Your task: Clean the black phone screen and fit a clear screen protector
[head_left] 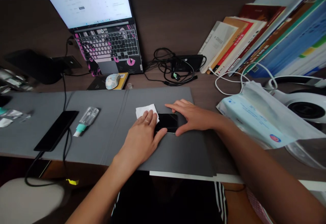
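Observation:
A black phone [167, 122] lies screen up on the grey desk mat [102, 128]. My left hand [141, 137] lies flat over its left end, fingers together, pressing a white wipe [145, 110] that sticks out beyond the fingertips. My right hand [193, 115] rests on the phone's right end, fingers stretched out along its far edge and thumb at its near edge, steadying it.
A small spray bottle [86, 119] and a second black phone with a cable [57, 130] lie left on the mat. An open laptop [102, 27], a mouse [112, 80], tangled cables [173, 67], leaning books [257, 37], a tissue pack [257, 118] and white headphones [303, 101] ring the mat.

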`<state>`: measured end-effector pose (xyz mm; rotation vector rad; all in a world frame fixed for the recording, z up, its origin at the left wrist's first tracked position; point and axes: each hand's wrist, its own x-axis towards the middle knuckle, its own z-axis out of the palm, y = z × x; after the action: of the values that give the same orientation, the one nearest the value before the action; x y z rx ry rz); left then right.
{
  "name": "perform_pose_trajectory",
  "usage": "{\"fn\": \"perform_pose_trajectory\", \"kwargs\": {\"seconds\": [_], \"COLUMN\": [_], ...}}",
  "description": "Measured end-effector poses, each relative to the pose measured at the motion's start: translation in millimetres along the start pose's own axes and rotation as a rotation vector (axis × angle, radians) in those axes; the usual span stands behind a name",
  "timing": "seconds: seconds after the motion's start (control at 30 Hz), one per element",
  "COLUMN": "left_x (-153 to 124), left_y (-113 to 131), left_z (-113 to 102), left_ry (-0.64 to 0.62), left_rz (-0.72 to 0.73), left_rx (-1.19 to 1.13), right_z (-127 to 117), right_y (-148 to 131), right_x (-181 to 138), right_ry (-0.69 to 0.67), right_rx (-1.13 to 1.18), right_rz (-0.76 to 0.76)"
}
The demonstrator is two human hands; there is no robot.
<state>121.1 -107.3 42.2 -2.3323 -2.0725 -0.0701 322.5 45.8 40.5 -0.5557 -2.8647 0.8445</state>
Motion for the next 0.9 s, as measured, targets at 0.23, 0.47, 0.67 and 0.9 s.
{"fn": "perform_pose_trajectory", "kwargs": {"seconds": [0.23, 0.47, 0.67, 0.9], "left_x": [10, 3, -9, -28], "left_y": [30, 38, 37, 0], "left_z": [5, 15, 11, -1], "left_ry": [0.001, 0.024, 0.012, -0.04], "left_rz": [0.136, 0.216, 0.225, 0.232], "left_rx": [-0.079, -0.166, -0.192, -0.256], "right_z": [4, 4, 0, 0], "right_y": [5, 5, 1, 3], "right_x": [-1, -1, -3, -1], "right_ry": [0.032, 0.039, 0.0, -0.019], "right_rx": [0.036, 0.058, 0.04, 0.024], "right_rz": [-0.022, -0.02, 0.02, 0.026]}}
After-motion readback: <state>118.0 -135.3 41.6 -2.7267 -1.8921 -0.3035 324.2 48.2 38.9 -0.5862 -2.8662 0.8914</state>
